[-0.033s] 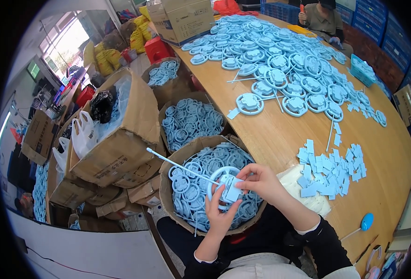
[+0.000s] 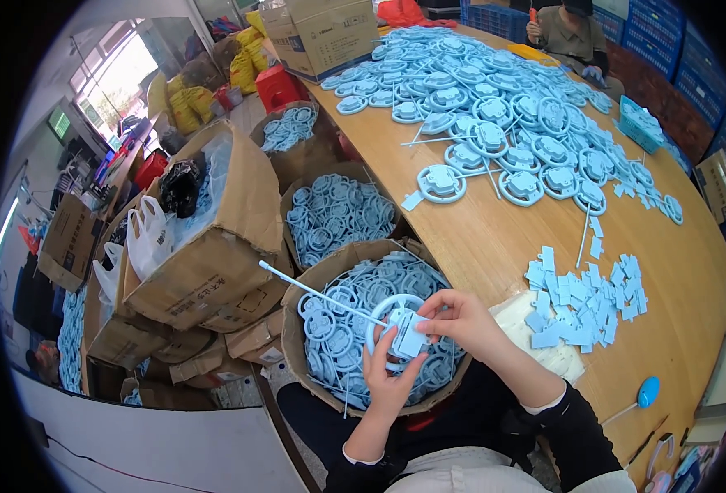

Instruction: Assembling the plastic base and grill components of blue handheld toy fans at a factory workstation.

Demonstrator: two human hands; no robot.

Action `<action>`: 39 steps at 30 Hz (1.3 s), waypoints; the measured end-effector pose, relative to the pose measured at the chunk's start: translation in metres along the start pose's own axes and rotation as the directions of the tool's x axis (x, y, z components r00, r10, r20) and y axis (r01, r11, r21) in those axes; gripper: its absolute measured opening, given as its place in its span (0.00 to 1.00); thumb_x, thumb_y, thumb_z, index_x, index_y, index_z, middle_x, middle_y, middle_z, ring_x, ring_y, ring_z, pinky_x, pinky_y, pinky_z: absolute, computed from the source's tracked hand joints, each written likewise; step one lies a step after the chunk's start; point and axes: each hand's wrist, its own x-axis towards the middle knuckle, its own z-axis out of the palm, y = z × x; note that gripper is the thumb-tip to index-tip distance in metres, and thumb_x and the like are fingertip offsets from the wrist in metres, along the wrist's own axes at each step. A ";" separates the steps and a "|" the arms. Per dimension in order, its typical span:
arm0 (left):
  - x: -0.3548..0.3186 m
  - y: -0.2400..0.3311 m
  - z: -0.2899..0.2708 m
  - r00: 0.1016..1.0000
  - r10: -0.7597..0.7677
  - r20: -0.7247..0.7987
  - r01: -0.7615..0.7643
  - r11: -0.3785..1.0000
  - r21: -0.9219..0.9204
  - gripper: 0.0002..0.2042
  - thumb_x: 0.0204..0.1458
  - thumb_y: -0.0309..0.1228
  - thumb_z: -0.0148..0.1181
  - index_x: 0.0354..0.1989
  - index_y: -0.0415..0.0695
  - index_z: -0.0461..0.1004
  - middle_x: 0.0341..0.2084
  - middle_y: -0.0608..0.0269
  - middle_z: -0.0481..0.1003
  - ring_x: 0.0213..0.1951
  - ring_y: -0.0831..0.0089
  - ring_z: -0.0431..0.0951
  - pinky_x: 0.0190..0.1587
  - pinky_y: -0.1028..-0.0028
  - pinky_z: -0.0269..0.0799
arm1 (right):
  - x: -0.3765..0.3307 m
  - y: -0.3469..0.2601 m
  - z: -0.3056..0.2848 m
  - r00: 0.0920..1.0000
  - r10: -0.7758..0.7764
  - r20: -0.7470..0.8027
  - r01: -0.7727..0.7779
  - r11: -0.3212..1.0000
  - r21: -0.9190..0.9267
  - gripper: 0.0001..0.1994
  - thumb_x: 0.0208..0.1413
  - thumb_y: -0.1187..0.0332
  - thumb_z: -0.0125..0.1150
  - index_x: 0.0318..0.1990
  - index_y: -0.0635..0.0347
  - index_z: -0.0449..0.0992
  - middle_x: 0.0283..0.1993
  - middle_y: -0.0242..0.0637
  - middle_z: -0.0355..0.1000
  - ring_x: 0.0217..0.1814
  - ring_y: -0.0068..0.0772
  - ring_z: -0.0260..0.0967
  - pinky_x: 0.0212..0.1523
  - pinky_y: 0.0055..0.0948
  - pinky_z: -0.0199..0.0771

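My left hand (image 2: 389, 376) grips a light blue plastic toy steering wheel (image 2: 396, 324) from below, over an open cardboard box (image 2: 297, 345) full of the same wheels. My right hand (image 2: 461, 316) pinches a small flat blue square piece (image 2: 413, 337) against the wheel's centre. A thin white plastic rod (image 2: 313, 289) sticks out from the wheel up and to the left. Both hands are in front of my lap, at the near edge of the wooden table (image 2: 494, 246).
Several small blue square pieces (image 2: 580, 300) lie in a heap on the table to my right. Many blue wheels (image 2: 494, 107) cover the far table. More boxes of wheels (image 2: 334, 218) stand at my left. Another person (image 2: 568, 37) sits at the far end.
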 end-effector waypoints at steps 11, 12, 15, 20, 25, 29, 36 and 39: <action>-0.001 -0.001 0.001 1.000 0.008 -0.015 -0.009 1.000 -0.026 0.27 0.33 0.25 0.68 0.46 0.39 0.66 0.47 0.48 0.63 0.40 0.65 0.70 0.26 0.79 0.67 | -0.003 0.002 0.006 0.998 -0.047 -0.051 0.047 0.999 0.002 0.08 0.43 0.78 0.60 0.31 0.66 0.70 0.22 0.34 0.68 0.23 0.20 0.66 0.24 0.16 0.65; -0.001 -0.003 0.001 1.000 0.025 -0.009 -0.025 1.000 0.005 0.27 0.33 0.25 0.68 0.46 0.39 0.66 0.47 0.48 0.63 0.40 0.65 0.70 0.26 0.79 0.67 | -0.003 0.002 0.006 0.998 -0.038 -0.058 0.035 0.998 -0.051 0.09 0.42 0.77 0.61 0.32 0.66 0.70 0.22 0.33 0.68 0.24 0.20 0.66 0.24 0.17 0.65; -0.003 -0.003 -0.001 1.000 0.014 0.000 -0.014 1.000 0.023 0.27 0.32 0.24 0.67 0.46 0.39 0.66 0.47 0.48 0.63 0.41 0.65 0.70 0.28 0.78 0.68 | -0.003 0.000 0.004 0.986 -0.159 -0.049 0.136 0.939 -0.315 0.12 0.41 0.75 0.62 0.35 0.65 0.70 0.27 0.32 0.69 0.29 0.21 0.67 0.27 0.18 0.65; -0.007 -0.012 -0.005 0.999 0.000 -0.046 -0.005 0.994 -0.109 0.26 0.33 0.22 0.65 0.45 0.38 0.66 0.47 0.49 0.63 0.44 0.65 0.68 0.38 0.76 0.67 | 0.003 -0.005 -0.006 0.872 -0.464 0.156 0.468 0.695 -0.546 0.18 0.39 0.72 0.64 0.42 0.60 0.70 0.42 0.32 0.66 0.42 0.21 0.64 0.35 0.17 0.64; -0.004 0.001 -0.003 0.936 -0.336 0.101 0.337 0.783 -0.523 0.23 0.35 0.19 0.60 0.45 0.38 0.65 0.46 0.54 0.63 0.47 0.68 0.65 0.47 0.73 0.62 | 0.008 0.015 -0.019 0.950 -0.110 0.292 0.149 0.982 -0.113 0.28 0.39 0.66 0.66 0.50 0.61 0.63 0.44 0.37 0.64 0.43 0.27 0.63 0.40 0.23 0.65; -0.002 -0.004 -0.005 0.850 -0.472 0.234 0.493 0.557 -0.668 0.21 0.35 0.17 0.57 0.42 0.39 0.66 0.42 0.57 0.65 0.43 0.68 0.67 0.42 0.74 0.67 | 0.007 0.024 -0.014 0.986 -0.130 0.107 0.168 0.778 -0.605 0.26 0.38 0.62 0.65 0.45 0.63 0.63 0.40 0.44 0.66 0.43 0.36 0.64 0.42 0.29 0.64; 0.001 0.007 0.004 0.841 -0.360 0.404 0.537 0.646 -0.543 0.19 0.45 0.27 0.54 0.47 0.36 0.62 0.41 0.54 0.68 0.42 0.66 0.69 0.41 0.71 0.65 | -0.008 -0.007 -0.032 0.980 0.199 0.002 -0.170 0.846 -0.505 0.25 0.39 0.58 0.63 0.43 0.63 0.65 0.30 0.37 0.68 0.35 0.29 0.67 0.34 0.30 0.66; -0.017 -0.039 -0.010 0.852 -0.199 0.484 0.413 0.823 -0.390 0.23 0.49 0.30 0.52 0.53 0.34 0.56 0.47 0.54 0.65 0.47 0.66 0.66 0.50 0.71 0.60 | -0.010 -0.036 -0.061 0.917 0.394 -0.056 -0.395 0.886 -0.242 0.21 0.36 0.59 0.63 0.38 0.60 0.69 0.30 0.33 0.66 0.28 0.22 0.61 0.30 0.22 0.62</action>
